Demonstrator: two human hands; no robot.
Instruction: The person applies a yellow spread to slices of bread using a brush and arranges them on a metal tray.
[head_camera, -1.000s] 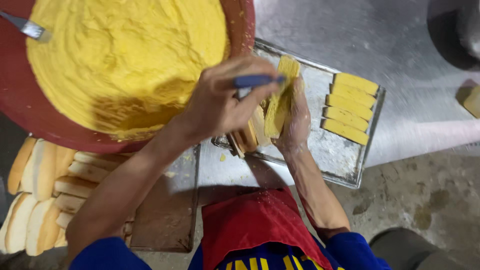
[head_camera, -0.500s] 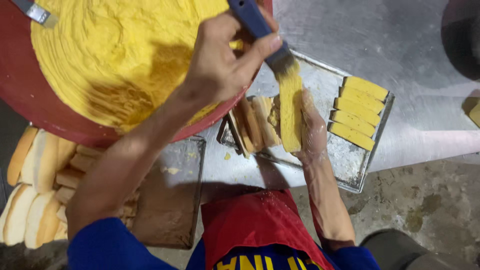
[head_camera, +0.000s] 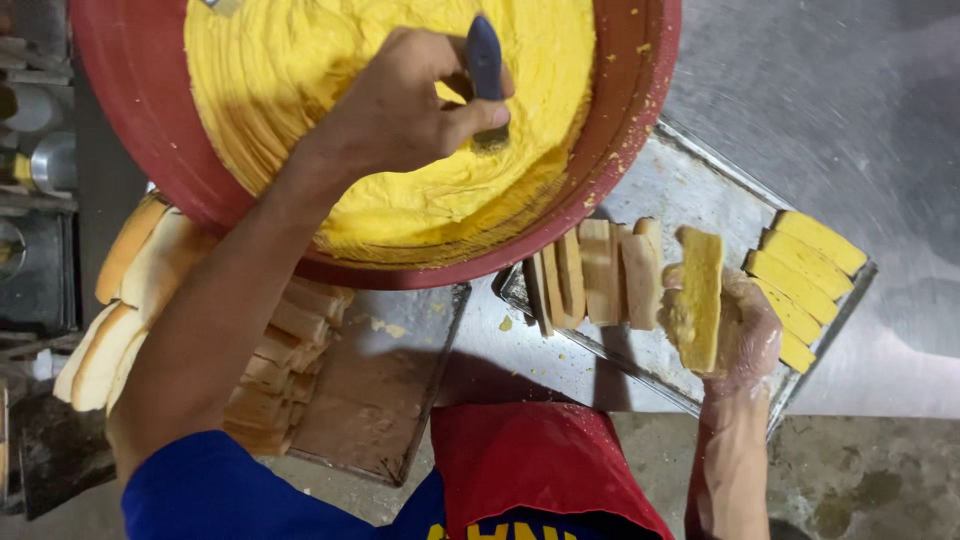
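Bread slice, coated yellow, stands upright in the right hand, whose grip pinches it over the metal tray beside plain slices. Left hand closes its grip on a blue-handled brush, dipping bristles into yellow spread in the red basin, apparently to reload.

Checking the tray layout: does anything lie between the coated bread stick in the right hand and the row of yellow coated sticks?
Nothing visible: only bare tray separates the bread stick in the right hand from the coated row.
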